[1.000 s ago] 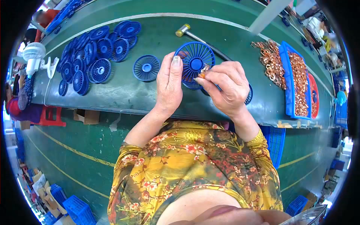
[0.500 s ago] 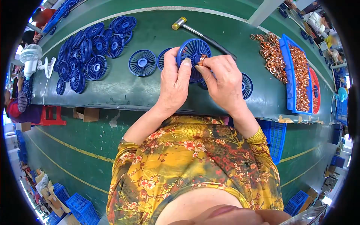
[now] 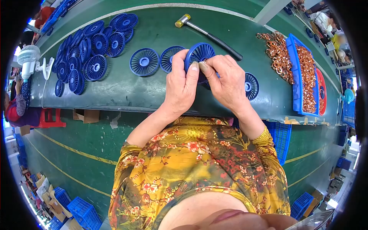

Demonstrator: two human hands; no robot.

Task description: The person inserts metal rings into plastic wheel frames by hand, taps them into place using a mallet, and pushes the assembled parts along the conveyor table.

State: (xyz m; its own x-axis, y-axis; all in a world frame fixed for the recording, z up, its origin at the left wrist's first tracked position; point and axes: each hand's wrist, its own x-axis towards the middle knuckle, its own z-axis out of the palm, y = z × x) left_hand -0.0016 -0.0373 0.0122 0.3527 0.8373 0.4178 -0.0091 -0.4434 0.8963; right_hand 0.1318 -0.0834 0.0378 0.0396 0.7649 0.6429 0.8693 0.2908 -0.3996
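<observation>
My left hand (image 3: 181,82) is closed around the near-left side of a blue spoked wheel (image 3: 199,50), held tilted above the table. My right hand (image 3: 226,78) pinches at the wheel's hub, its thumb and forefinger beside my left thumb. The copper-coloured ring seen there earlier is now mostly covered by the fingers. Flat on the table to the left lie one blue wheel (image 3: 144,61) and another wheel (image 3: 168,57), partly behind my left hand. Just right of my right hand is a further wheel (image 3: 251,86).
A mallet (image 3: 209,36) with a yellow head lies beyond my hands. At left is a heap of blue wheels (image 3: 96,46), with a white clip fan (image 3: 28,57) past it. Copper rings (image 3: 278,53) lie beside a blue tray (image 3: 297,76) of rings at right.
Both thumbs have come together at the hub, and the ring visible half a second ago is now hidden. The held wheel has tipped and dropped slightly.
</observation>
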